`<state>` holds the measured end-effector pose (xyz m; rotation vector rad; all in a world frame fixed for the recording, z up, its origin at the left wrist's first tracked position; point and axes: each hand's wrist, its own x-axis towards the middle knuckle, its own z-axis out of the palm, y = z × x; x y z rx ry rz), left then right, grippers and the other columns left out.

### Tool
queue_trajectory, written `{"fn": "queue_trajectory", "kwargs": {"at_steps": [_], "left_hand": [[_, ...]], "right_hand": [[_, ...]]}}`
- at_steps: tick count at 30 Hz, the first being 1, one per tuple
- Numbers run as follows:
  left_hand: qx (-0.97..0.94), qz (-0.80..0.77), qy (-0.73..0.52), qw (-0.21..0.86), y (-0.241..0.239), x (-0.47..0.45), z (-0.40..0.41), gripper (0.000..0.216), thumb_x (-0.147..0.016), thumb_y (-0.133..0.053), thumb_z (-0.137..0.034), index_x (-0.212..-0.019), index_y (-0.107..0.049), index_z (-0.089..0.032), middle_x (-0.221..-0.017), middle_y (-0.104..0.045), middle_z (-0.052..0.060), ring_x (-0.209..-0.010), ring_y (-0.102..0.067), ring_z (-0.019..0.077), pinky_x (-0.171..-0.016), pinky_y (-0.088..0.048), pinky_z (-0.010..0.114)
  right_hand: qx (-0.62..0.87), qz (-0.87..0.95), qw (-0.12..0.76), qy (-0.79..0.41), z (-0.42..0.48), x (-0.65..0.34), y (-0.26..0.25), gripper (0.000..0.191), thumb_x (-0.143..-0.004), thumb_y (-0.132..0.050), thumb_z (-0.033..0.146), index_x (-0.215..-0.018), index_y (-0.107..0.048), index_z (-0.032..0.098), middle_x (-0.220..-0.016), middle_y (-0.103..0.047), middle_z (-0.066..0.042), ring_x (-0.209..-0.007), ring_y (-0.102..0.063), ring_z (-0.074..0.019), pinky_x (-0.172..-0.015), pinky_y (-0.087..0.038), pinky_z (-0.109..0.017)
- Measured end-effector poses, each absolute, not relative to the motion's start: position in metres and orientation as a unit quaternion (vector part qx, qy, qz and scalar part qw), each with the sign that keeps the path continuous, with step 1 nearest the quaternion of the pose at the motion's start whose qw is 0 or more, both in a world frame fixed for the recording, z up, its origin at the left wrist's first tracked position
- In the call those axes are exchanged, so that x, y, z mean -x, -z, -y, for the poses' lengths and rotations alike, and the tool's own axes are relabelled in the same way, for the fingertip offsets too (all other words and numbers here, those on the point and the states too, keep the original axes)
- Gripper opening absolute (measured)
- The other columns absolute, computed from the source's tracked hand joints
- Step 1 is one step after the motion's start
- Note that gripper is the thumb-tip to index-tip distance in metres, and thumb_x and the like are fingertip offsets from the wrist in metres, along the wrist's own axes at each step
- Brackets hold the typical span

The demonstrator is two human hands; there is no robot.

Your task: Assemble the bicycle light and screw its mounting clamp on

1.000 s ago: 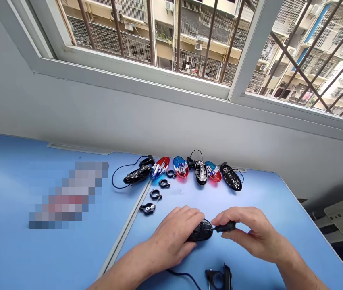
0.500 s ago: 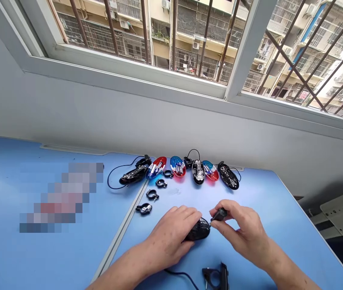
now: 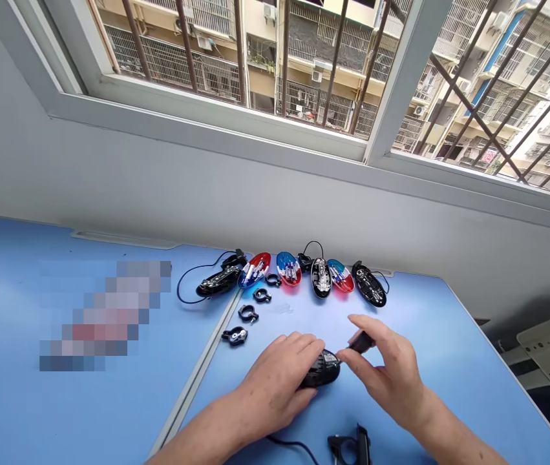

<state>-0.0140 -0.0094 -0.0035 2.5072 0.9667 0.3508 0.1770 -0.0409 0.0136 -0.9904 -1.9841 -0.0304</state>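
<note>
My left hand (image 3: 287, 378) is closed over a glossy black oval housing (image 3: 324, 369) and presses it to the blue table. The palm and fingers hide much of that housing. In my right hand (image 3: 395, 374) a short black-handled screwdriver (image 3: 362, 342) is pinched between thumb and fingers. It is tilted, and its thin tip meets the right end of the housing. Below the hands lies a black clamp bracket (image 3: 349, 447), cut off by the bottom edge. A black cable (image 3: 296, 444) runs from under my left forearm toward it.
Along the back lie open black housings (image 3: 321, 278) with cables and red-and-blue shells (image 3: 288, 268) holding batteries. Several black ring clamps (image 3: 248, 314) form a row left of my hands. A seam (image 3: 201, 365) divides the tabletops. A pixelated patch (image 3: 110, 310) covers something on the left.
The screwdriver handle has turned slightly in my right hand, and the fingers have shifted and opened a little. My left hand still holds the housing. The whole view has moved slightly.
</note>
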Motion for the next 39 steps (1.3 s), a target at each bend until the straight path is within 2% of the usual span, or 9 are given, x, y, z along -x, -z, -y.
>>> {"fn": "queue_trajectory", "kwargs": {"at_steps": [4,6,8,12,15,20,28,35,39], "left_hand": [[-0.901,-0.346,-0.131,0.227,0.002,0.015,0.010,0.032,-0.069,-0.056,-0.011,-0.098,-0.048,-0.023,-0.102,-0.061,0.003,-0.092,-0.053,0.0243,-0.078,-0.041,0.036],[-0.901,-0.343,-0.132,0.231,0.003,0.015,0.010,0.033,-0.070,-0.056,-0.011,-0.100,-0.048,-0.023,-0.104,-0.061,0.004,-0.094,-0.053,0.0246,-0.079,-0.041,0.037],[-0.900,-0.344,-0.131,0.233,0.003,0.015,0.010,0.034,-0.071,-0.056,-0.011,-0.102,-0.048,-0.023,-0.107,-0.061,0.004,-0.095,-0.053,0.0249,-0.080,-0.041,0.038],[-0.900,-0.343,-0.124,0.239,0.003,0.015,0.009,0.038,-0.071,-0.056,-0.010,-0.105,-0.048,-0.023,-0.108,-0.061,0.004,-0.096,-0.053,0.0249,-0.081,-0.042,0.038],[-0.900,-0.347,-0.119,0.234,0.001,0.015,0.007,0.038,-0.070,-0.055,-0.010,-0.106,-0.050,-0.023,-0.106,-0.061,0.004,-0.095,-0.053,0.0247,-0.081,-0.042,0.037],[-0.902,-0.346,-0.109,0.234,0.001,0.015,0.006,0.037,-0.071,-0.053,-0.010,-0.106,-0.051,-0.022,-0.105,-0.060,0.005,-0.095,-0.053,0.0250,-0.080,-0.042,0.038],[-0.903,-0.344,-0.107,0.232,0.003,0.015,0.006,0.042,-0.073,-0.056,-0.011,-0.113,-0.048,-0.018,-0.112,-0.059,0.008,-0.100,-0.052,0.0272,-0.084,-0.041,0.043],[-0.901,-0.349,-0.116,0.230,0.006,0.015,0.007,0.040,-0.073,-0.057,-0.013,-0.112,-0.049,-0.018,-0.109,-0.059,0.007,-0.096,-0.052,0.0267,-0.081,-0.042,0.043],[-0.902,-0.346,-0.120,0.227,0.009,0.016,0.006,0.043,-0.072,-0.057,-0.012,-0.113,-0.048,-0.020,-0.110,-0.059,0.006,-0.097,-0.052,0.0265,-0.082,-0.042,0.042]], "right_hand": [[0.361,0.851,0.381,-0.027,0.043,-0.186,-0.027,0.050,-0.092,-0.047,0.014,-0.139,-0.032,0.022,-0.101,-0.067,-0.010,-0.085,-0.065,-0.0186,-0.073,-0.057,-0.033],[0.371,0.860,0.346,-0.058,0.046,-0.192,-0.035,0.055,-0.091,-0.043,0.010,-0.142,-0.027,0.022,-0.117,-0.062,-0.012,-0.103,-0.062,-0.0205,-0.087,-0.054,-0.037],[0.375,0.864,0.323,-0.092,0.048,-0.198,-0.042,0.053,-0.091,-0.042,0.008,-0.141,-0.029,0.022,-0.123,-0.059,-0.012,-0.112,-0.058,-0.0209,-0.094,-0.051,-0.039],[0.372,0.851,0.318,-0.191,0.047,-0.207,-0.046,0.033,-0.092,-0.046,0.012,-0.123,-0.049,0.023,-0.104,-0.067,-0.006,-0.092,-0.065,-0.0163,-0.081,-0.056,-0.030],[0.375,0.847,0.317,-0.203,0.045,-0.208,-0.045,0.023,-0.092,-0.049,0.014,-0.113,-0.054,0.022,-0.095,-0.068,-0.004,-0.081,-0.065,-0.0141,-0.073,-0.055,-0.026],[0.396,0.842,0.320,-0.178,0.046,-0.202,-0.043,0.018,-0.092,-0.050,0.017,-0.109,-0.053,0.022,-0.087,-0.066,-0.002,-0.073,-0.062,-0.0125,-0.067,-0.052,-0.024],[0.423,0.819,0.372,-0.114,0.049,-0.193,-0.032,0.016,-0.090,-0.053,0.017,-0.105,-0.048,0.021,-0.087,-0.063,-0.003,-0.071,-0.061,-0.0122,-0.063,-0.052,-0.023],[0.456,0.796,0.398,-0.029,0.052,-0.178,-0.022,0.011,-0.088,-0.055,0.017,-0.089,-0.045,0.020,-0.072,-0.054,0.000,-0.062,-0.052,-0.0123,-0.056,-0.048,-0.025],[0.432,0.799,0.415,-0.047,0.049,-0.178,-0.021,0.009,-0.088,-0.056,0.020,-0.088,-0.047,0.019,-0.071,-0.054,0.000,-0.061,-0.051,-0.0125,-0.055,-0.047,-0.025]]}}
